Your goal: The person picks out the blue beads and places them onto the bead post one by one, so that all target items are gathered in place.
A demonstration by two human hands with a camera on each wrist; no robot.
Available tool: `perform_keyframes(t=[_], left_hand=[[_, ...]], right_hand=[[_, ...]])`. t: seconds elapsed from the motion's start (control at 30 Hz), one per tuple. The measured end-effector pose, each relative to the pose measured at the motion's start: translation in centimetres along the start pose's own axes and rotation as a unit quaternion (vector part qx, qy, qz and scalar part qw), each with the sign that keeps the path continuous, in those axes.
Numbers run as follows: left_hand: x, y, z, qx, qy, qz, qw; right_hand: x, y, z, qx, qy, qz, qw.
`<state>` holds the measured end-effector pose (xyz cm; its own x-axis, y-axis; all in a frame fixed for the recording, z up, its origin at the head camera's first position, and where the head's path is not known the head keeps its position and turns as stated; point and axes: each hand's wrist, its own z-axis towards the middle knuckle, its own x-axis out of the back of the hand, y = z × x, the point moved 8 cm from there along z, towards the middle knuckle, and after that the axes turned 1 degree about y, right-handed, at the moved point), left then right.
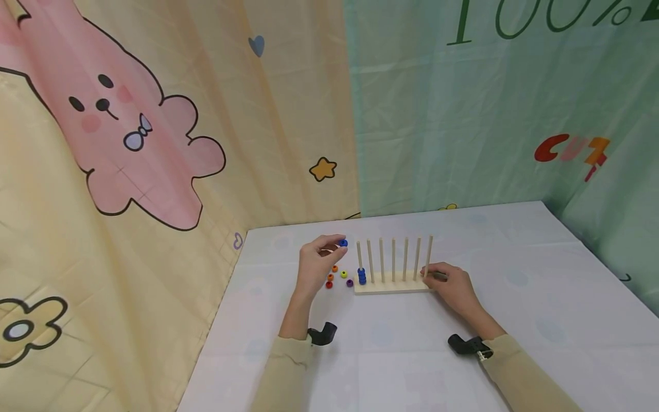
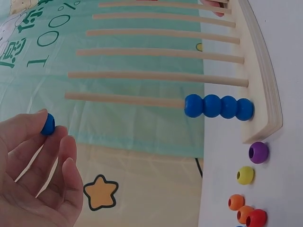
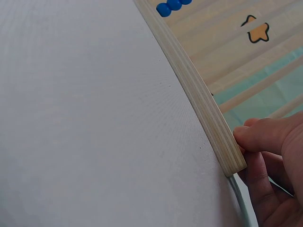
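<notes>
At the left of my feed, the person's left hand hangs above the desk, its grip narrow, pinching a blue bead at the fingertips. Lower down, loose on the desk, I pick out a red bead, two orange beads, a yellow bead and a purple bead, the purple one just beside the wooden base. On the leftmost peg I count four blue beads, stacked down to the base; the six other pegs rise bare to its right. At the far end the right hand has its grip closed on the base's right end, and I take that as steadying.

I read the step in hand as threading a fifth blue bead. The held one is near the height of the peg's tip, apart from it and to its left. The next move, to my mind, calls for bringing it over the tip, hole lined up with the peg, then letting it slide down while the right hand keeps the base from tipping.
</notes>
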<state>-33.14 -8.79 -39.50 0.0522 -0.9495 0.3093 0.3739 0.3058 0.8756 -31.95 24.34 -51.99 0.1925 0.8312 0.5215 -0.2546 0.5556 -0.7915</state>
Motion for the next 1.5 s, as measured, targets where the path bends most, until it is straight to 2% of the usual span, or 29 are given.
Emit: perform_keyframes(t=[0.27, 0.63, 1.17, 1.5], left_hand=[[-0.6, 0.5, 0.3, -0.024, -0.009, -0.011, 0.9996], [-1.9, 0.8, 0.9, -0.034, -0.032, -0.019, 0.9987], [-3.0, 0.8, 0.9, -0.038, -0.039, -0.004, 0.9985], [-3.0, 0.6, 0.8, -0.028, -0.036, -0.006, 0.999]], right_hand=[[0.1, -0.2, -0.1, 0.001, 0.002, -0.001, 1.0], [0.1, -0.6, -0.1, 0.011, 0.001, -0.007, 0.9999], [0.0, -0.1, -0.1, -0.005, -0.006, 0.008, 0.9999], [0.0, -0.2, -0.1, -0.009, -0.008, 0.02, 0.9997]])
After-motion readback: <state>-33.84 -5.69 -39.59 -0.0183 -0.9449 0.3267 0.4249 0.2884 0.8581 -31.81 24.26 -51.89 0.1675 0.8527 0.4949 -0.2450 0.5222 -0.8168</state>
